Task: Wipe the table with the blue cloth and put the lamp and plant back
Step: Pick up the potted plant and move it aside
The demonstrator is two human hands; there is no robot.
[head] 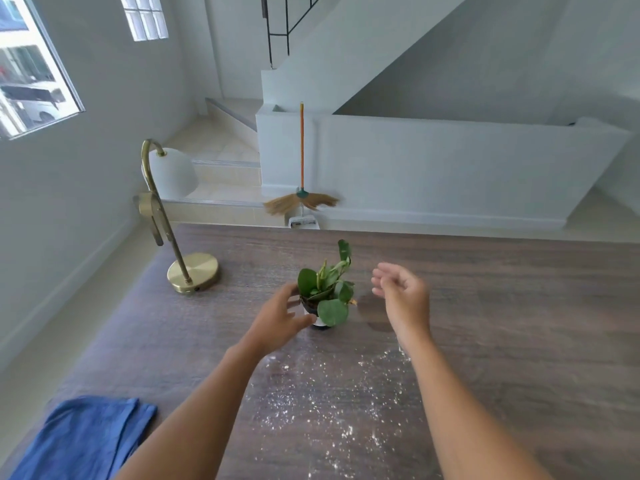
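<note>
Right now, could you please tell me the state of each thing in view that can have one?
Plant: upright on the table, leaves intact.
Lamp: upright at the table's far left, looks unlit.
Cloth: lying rumpled at the near left corner, untouched.
Table: white powder scattered near the middle, unwiped.
Left hand: open, at the pot.
Right hand: open, empty, beside the plant.

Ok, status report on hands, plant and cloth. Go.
Left hand open at the plant pot, right hand open beside it. Blue cloth untouched, near left. White powder on table, unwiped.
</note>
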